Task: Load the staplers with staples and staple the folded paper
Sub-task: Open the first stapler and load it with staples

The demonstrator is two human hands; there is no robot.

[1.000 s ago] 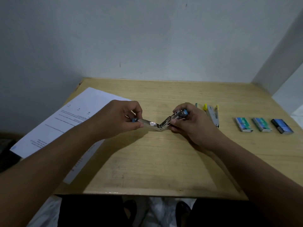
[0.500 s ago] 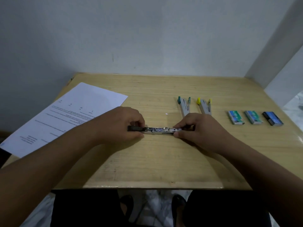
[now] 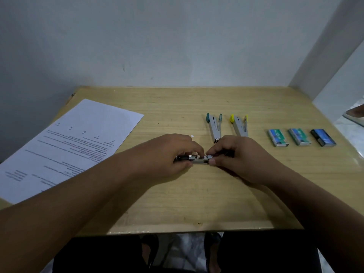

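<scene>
Metal stapler [image 3: 199, 159] lay flat on the counter [image 3: 177, 194], near its middle. I pinched its ends, left hand [image 3: 169, 154] and right hand [image 3: 236, 154] close together, steadying it, presumably for loading. Staple boxes [image 3: 299, 137] waited right.

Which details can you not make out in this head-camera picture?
- Stapler: its ends are covered by the left hand and right hand; whether it holds staples is hidden.
- Paper: print too small; near corner cut off by left edge.
- Staple boxes: labels too small.
</scene>
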